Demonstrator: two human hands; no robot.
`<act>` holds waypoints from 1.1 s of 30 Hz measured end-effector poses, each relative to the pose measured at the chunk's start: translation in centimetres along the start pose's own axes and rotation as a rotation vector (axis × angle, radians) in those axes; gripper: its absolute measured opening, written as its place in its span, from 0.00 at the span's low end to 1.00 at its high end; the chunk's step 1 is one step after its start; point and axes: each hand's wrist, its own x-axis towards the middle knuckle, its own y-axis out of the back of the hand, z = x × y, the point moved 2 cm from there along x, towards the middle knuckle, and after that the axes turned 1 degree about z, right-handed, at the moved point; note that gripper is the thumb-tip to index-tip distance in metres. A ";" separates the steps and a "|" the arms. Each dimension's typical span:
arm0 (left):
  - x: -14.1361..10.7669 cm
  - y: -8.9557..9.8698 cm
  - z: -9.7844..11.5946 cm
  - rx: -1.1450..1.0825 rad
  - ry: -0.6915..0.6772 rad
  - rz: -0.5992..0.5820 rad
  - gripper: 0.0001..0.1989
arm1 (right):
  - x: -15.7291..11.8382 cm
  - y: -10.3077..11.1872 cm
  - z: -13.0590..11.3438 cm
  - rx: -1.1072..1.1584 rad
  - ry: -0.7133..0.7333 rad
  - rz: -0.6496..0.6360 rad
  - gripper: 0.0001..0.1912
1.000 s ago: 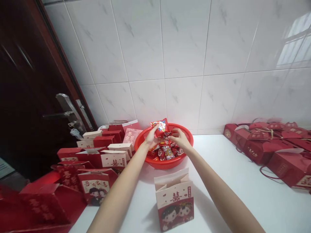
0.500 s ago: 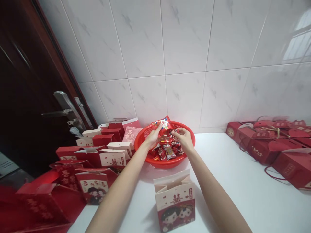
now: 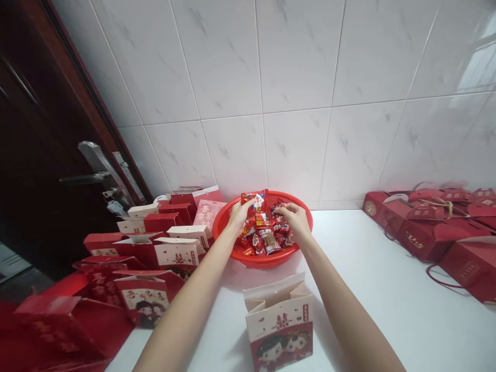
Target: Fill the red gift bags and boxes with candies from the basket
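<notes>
My left hand (image 3: pixel 239 213) is closed on a red candy packet (image 3: pixel 259 202) with a colourful print, at the back left of a red plastic basket (image 3: pixel 267 262). Wrapped candies (image 3: pixel 267 238), mostly red, lie piled in the basket. Over its right side, my right hand (image 3: pixel 293 216) pinches at a small red wrapper (image 3: pixel 279 206), which the fingers partly cover. Between my forearms stands a cream and red paper gift box (image 3: pixel 279 323), upright with its top open and two cartoon figures on its front.
Rows of red, cream and pink gift boxes (image 3: pixel 176 253) stand on the left. More red boxes with cord handles (image 3: pixel 426 237) line the right of the white table (image 3: pixel 372 289). A tiled wall (image 3: pixel 294 150) rises behind, and a dark door (image 3: pixel 34 134) is at the left.
The packet in my left hand has come down slightly and turned more upright. My right hand stays over the basket's right side, fingers still pinched. The view has shifted a little.
</notes>
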 end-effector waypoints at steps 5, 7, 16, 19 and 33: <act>0.2 0.1 -0.1 0.032 -0.016 0.000 0.09 | -0.2 0.0 0.3 -0.131 -0.004 -0.014 0.12; 0.0 0.0 -0.1 0.036 0.000 -0.033 0.09 | -0.2 0.2 0.4 -0.113 -0.018 0.057 0.19; -0.9 -1.1 -0.1 0.141 -0.165 -0.341 0.18 | -0.7 -0.3 0.1 0.070 0.055 -0.152 0.21; -0.2 -0.6 -0.4 0.254 -0.213 -0.261 0.16 | -0.1 0.3 0.1 0.115 0.082 0.057 0.19; -0.7 -0.1 -2.9 1.517 0.113 -0.756 0.36 | 1.0 1.3 0.4 0.477 0.085 0.361 0.21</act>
